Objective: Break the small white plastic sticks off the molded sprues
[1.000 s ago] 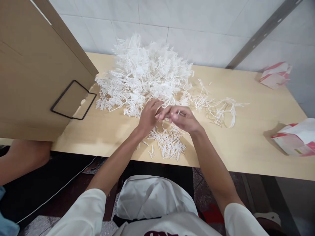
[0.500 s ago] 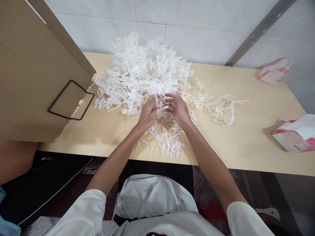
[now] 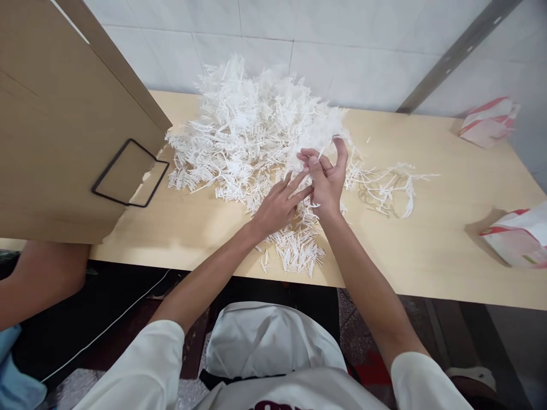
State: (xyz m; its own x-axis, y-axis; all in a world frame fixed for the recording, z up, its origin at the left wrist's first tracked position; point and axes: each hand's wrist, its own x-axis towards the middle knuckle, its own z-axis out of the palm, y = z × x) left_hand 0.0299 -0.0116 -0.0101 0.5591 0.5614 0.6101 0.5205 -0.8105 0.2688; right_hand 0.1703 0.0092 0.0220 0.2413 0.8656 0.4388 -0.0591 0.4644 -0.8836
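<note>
A large heap of white, thin, branched plastic-looking strands [image 3: 243,119] lies on the table. At its front right edge is my right hand [image 3: 329,185], palm turned up, thumb and fingers curled round a white branched piece [image 3: 318,139]. My left hand [image 3: 277,208] reaches across to it, fingers stretched out and touching the right hand near the thumb. Whether anything lies under the left fingers I cannot see. Below both hands spreads a small pile of short white sticks [image 3: 299,253], close to the table's front edge.
A cardboard sheet [image 3: 64,131] with a black wire frame [image 3: 130,173] stands at left. Another person's arm [image 3: 47,279] shows below it. Loose white strands [image 3: 393,188] lie right of the heap. Two red-and-white paper packets [image 3: 489,122] sit on the table's [image 3: 436,245] right end.
Both hands have shifted right. My right hand has turned palm up with a white branched piece in it, and my left hand has flattened and come against it.
</note>
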